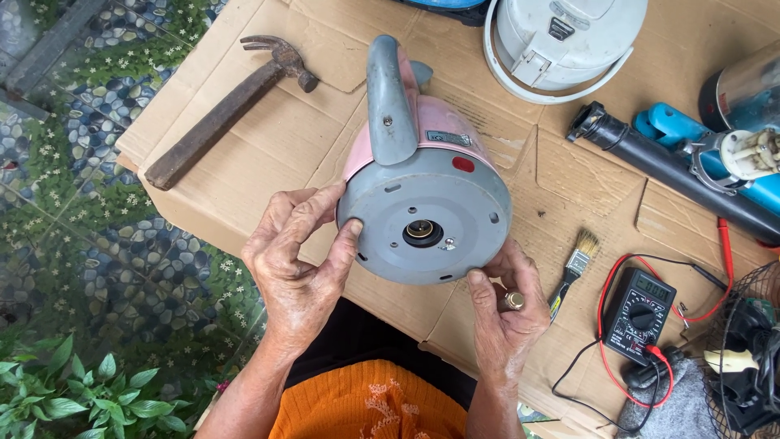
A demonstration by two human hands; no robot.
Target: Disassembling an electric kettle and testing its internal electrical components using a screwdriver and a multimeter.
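Left hand (296,260) grips pink kettle (422,187) | right hand (508,305) steadies grey base, pinches small screw (513,301)

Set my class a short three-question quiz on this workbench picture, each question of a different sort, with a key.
1. True or false: the hammer lies to the right of the multimeter.
2. Which part of the pink kettle faces the camera? A) lid B) grey base C) spout
3. Fill in: between the kettle and the multimeter lies a small ____.

Key:
1. False; it lies far to the left on the cardboard.
2. B; the left hand and right hand grip the grey base by its rim.
3. Paintbrush.
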